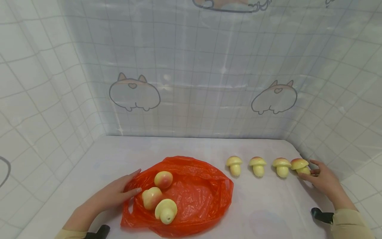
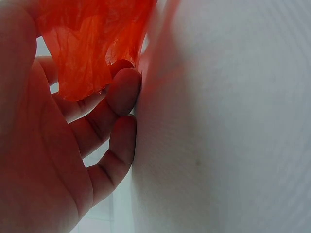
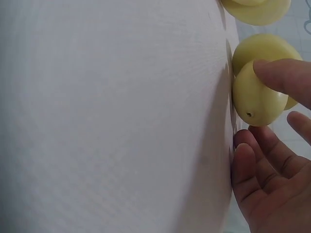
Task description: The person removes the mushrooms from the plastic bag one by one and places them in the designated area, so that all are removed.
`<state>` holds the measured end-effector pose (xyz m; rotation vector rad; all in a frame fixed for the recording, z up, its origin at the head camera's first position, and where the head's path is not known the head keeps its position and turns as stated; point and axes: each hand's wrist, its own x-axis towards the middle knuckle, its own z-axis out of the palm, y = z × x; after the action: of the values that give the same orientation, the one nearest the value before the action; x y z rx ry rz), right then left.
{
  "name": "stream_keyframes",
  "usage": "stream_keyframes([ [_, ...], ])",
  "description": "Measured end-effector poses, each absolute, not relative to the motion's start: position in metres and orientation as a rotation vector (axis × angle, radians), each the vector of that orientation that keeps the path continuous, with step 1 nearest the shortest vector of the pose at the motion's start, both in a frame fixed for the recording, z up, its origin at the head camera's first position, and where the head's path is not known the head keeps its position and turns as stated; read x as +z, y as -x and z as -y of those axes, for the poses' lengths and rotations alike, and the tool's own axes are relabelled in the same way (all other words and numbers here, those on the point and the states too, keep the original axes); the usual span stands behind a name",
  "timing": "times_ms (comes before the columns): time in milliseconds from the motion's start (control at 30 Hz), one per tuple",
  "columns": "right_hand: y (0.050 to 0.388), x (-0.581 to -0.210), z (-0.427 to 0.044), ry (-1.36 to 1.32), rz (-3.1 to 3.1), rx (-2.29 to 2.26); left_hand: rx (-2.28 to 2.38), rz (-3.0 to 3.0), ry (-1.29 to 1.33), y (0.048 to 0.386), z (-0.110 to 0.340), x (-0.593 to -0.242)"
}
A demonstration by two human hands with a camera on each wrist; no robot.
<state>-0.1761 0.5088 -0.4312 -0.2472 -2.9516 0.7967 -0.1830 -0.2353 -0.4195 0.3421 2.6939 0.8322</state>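
My left hand (image 1: 114, 194) holds the left rim of a crumpled red plastic bag (image 1: 203, 199), thumb over the edge and fingers outside. In the left wrist view the thin red film hangs between thumb and curled fingers. Inside the bag lie a yellow mushroom (image 1: 166, 211) with its stem showing, another yellow-and-pink piece (image 1: 152, 198) and a rounded pink-yellow one (image 1: 163, 180). At far right my right hand (image 1: 325, 181) pinches the stem of a tilted toy mushroom (image 1: 299, 163); its thumb lies on the stem (image 3: 257, 99), other fingers behind and below.
Left of that mushroom stand similar ones in a row: a near neighbour (image 1: 282, 167), a middle one (image 1: 258, 166) and one nearest the bag (image 1: 234, 165). The white tabletop (image 1: 262, 205) is bounded by a checked curtain (image 1: 203, 116) behind and at both sides.
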Motion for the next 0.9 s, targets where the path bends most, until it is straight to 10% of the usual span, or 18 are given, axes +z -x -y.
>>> stream_keyframes([
  [900,0.1707,-0.4300,-0.5058,0.124,2.953,0.816,0.807,-2.707,-0.350,0.1818,0.2356,-0.4180],
])
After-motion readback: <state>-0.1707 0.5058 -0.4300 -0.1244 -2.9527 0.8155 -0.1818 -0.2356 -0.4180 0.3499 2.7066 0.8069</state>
